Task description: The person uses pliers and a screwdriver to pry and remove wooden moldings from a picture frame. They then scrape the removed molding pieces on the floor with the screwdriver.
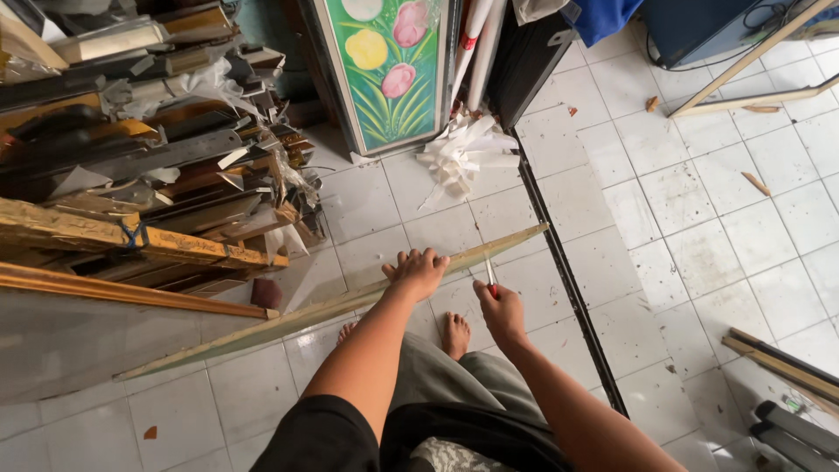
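1. The left hand [418, 273] lay flat with spread fingers on the top edge of a long thin board [332, 308], a pale sheet standing on edge and slanting across the white tiled floor [699, 227]. The hand pressed the board rather than gripped it.
2. The right hand [502, 313] was closed around a small red-handled tool [490, 281], probably a cutter or pencil, with its tip just at the board's edge beside the left hand.
3. Risk, as a judgement: the board was steadied by 1 flat hand only, so it could tip or slide on the smooth tiles. If the tool was a blade, a slip along the edge could reach the left fingers just beside it.
4. The person's 2 bare feet [454, 334] stood just behind the board; a falling board or dropped tool could strike them.
5. The stack of frame mouldings [157, 175] beyond the board's far left end looked loosely piled; a knock from the board might shift it.
6. Hard to make out: the tool's tip and kind were too small to tell. The board's lower edge was hidden behind the left arm, and its left end faded into a grey surface. The framed flower painting [389, 70] beyond the board was cut off at the top.
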